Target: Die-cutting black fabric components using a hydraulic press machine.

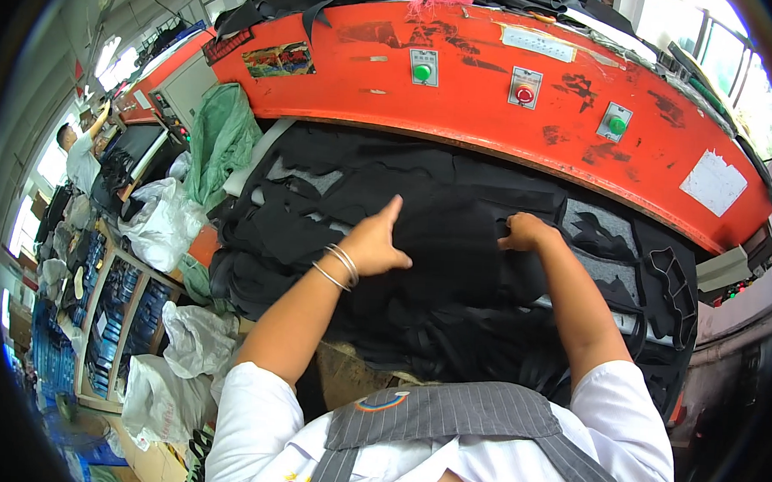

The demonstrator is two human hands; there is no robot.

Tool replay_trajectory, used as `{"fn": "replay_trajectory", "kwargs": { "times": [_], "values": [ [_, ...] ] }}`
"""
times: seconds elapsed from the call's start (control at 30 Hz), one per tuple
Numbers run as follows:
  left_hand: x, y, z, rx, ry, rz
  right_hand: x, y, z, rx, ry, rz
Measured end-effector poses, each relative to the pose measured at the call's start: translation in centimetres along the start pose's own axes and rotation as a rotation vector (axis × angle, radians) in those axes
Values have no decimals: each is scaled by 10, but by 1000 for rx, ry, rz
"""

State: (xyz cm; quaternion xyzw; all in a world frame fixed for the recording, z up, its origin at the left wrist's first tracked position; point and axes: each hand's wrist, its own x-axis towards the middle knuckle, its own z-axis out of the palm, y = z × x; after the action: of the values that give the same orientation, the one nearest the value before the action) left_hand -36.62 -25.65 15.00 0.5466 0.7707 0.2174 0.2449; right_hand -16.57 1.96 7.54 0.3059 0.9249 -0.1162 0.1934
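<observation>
A dark black sheet of material (450, 244) lies in the middle of the work surface, over other black pieces. Beside its left edge is my left hand (370, 245), thumb and fingers spread apart, with two bangles (342, 267) on the wrist. My right hand (526, 233) has its fingers curled at the sheet's right edge and grips it there. Below, loose black strips and scraps (451, 339) hang in a heap toward my body. To the right of my right arm, a cutting die (672, 292) with a thin wavy metal outline rests on black material.
A red machine beam (368, 59) with green and red push buttons spans the far side. Cut black pieces (601, 237) lie on grey material at right. Plastic bags (167, 223) and a rack of blue pieces (116, 315) stand at left. Another person (81, 154) works farther off.
</observation>
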Motion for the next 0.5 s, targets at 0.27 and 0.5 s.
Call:
{"fn": "replay_trajectory", "kwargs": {
  "times": [0.27,0.5],
  "values": [
    [-35,-38,-41,-1548,267,-11,20,-11,-16,205,62,134],
    [-34,-45,0,-1893,247,-135,40,-4,6,-69,154,90]
  ]
}}
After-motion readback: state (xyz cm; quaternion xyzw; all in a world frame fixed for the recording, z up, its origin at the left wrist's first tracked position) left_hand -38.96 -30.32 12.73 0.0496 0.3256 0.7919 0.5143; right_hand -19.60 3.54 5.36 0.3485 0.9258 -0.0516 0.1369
